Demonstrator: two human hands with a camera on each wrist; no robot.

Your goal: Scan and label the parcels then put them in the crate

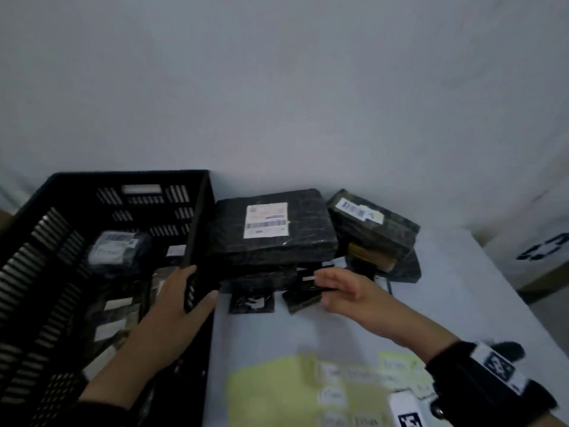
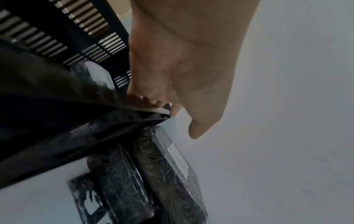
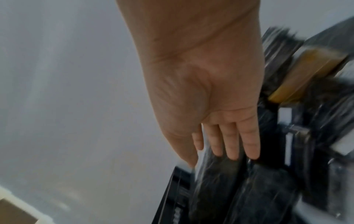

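from my remote seat i saw the left hand [image 1: 177, 298] gripping the right wall of the black crate [image 1: 37, 211], fingers inside and thumb outside over the rim. the left wrist view confirmed the fingers [image 2: 151, 97] were curled on the rim edge. the crate stood on the left of the white table [image 1: 462, 303] and several wrapped parcels already lay inside it, one with a white label [image 1: 115, 248]. the right hand [image 1: 341, 291] was open, fingers straight and together, reaching toward the pile of black parcels [image 1: 271, 232] just beside the crate; it held nothing, and i could not tell if the fingertips touched the small parcel [image 1: 303, 298] below. a yellow sheet with labels [image 1: 271, 386] lay nearer to me.
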